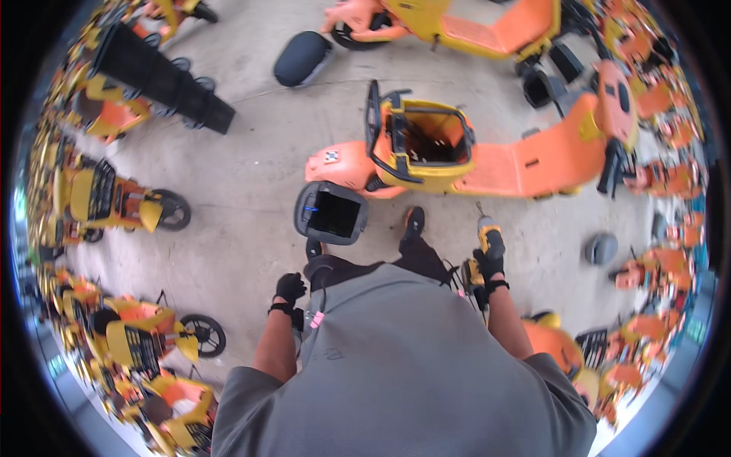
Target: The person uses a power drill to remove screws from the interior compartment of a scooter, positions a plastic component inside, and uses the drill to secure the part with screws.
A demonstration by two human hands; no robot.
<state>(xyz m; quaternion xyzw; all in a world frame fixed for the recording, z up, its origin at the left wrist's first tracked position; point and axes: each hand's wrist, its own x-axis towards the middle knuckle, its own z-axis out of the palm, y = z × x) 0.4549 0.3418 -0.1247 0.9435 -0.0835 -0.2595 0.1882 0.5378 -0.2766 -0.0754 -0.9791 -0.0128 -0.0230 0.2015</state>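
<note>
My left hand (290,288), in a black glove, is closed beside my left hip; whether anything is in it is hidden. My gloved right hand (490,263) grips a yellow-and-black power drill (487,238) with its bit pointing forward. Just beyond my feet stands a pink-and-yellow scooter (518,167), side-on. Its storage compartment (419,176) is open, with a black seat part (373,129) raised at its left edge. A grey box-like piece (304,222) with a black hollow lies by my left foot, against the scooter's rear.
Rows of similar scooters (114,202) line both sides; another (487,30) stands ahead. A dark seat (302,57) lies on the concrete floor (228,175), a stack of black bins (164,80) at the far left, a grey rounded piece (601,248) at the right.
</note>
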